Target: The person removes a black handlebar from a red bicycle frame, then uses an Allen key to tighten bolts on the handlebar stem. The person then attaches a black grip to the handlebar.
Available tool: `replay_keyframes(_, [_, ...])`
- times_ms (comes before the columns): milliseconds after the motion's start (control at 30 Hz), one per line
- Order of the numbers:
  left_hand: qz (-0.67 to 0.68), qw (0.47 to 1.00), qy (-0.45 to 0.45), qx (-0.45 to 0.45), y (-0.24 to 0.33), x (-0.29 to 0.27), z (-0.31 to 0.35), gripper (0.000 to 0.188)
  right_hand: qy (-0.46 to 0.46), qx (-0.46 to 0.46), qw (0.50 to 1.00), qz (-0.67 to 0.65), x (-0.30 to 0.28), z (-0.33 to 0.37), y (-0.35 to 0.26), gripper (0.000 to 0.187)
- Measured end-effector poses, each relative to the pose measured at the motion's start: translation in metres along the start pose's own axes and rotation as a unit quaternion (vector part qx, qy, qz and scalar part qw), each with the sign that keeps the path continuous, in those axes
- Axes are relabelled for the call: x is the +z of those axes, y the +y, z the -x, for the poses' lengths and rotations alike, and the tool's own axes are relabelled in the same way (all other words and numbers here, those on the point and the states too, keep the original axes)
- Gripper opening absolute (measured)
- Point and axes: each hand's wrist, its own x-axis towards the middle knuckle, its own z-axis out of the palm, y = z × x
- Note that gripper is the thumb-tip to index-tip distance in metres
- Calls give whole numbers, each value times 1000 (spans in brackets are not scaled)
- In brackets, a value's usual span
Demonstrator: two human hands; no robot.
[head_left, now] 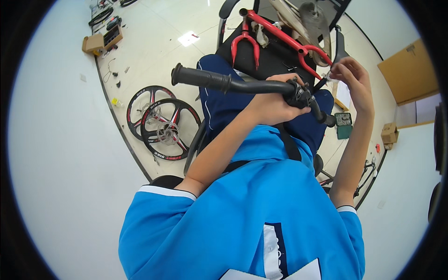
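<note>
From my remote feed, I'm seeing the handlebar looking smooth and matt, its grip rubbery; the frame is gleaming like painted metal, the floor shining glossily.

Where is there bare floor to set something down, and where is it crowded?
The widest bare patch is the floor between the cardboard box, the two wheels and the black chair. The chair is crowded by the red frame and red fork; before it, the left hand grips the handlebar.
</note>
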Motion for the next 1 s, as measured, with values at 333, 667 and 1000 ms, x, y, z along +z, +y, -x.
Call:
replay_keyframes(333, [-49,992,113,-16,-1,-80,-7,56,179,35,978,-106,1,4,62,15])
replay_keyframes(667, [-76,979,186,-28,6,-125,2,64,-384,-178,874,240,263,38,65,19])
replay_keyframes(1000, [2,979,198,49,21,-139,9,52,-536,-315,674,400,412,102,183,44])
